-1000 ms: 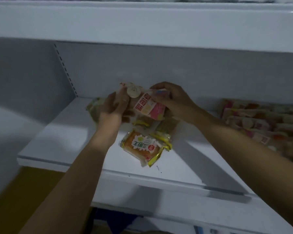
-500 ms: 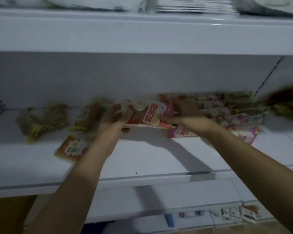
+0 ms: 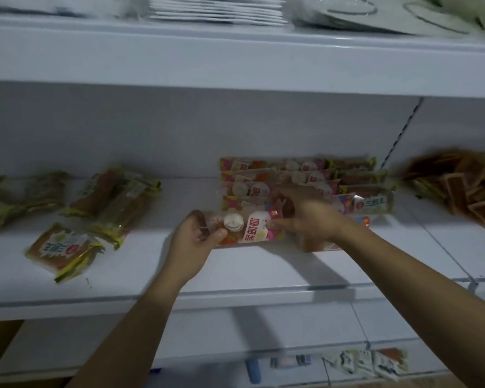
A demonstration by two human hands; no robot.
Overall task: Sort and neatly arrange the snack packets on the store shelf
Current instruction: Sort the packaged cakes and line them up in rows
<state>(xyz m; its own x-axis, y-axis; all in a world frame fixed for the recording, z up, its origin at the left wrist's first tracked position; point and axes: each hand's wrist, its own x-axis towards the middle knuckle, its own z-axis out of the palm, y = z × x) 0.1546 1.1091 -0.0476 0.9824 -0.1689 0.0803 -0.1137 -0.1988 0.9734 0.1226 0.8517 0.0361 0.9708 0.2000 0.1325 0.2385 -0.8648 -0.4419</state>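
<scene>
Pink packet (image 3: 252, 229) | lowered onto pink row (image 3: 297, 177) | both hands gripping

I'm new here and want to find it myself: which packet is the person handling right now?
Look at the middle white shelf, at the stack of pink packets against its back wall. The pink packet at the stack's front is the one. Unlike its neighbours, it is gripped by the left hand and touched by the right hand.
</scene>
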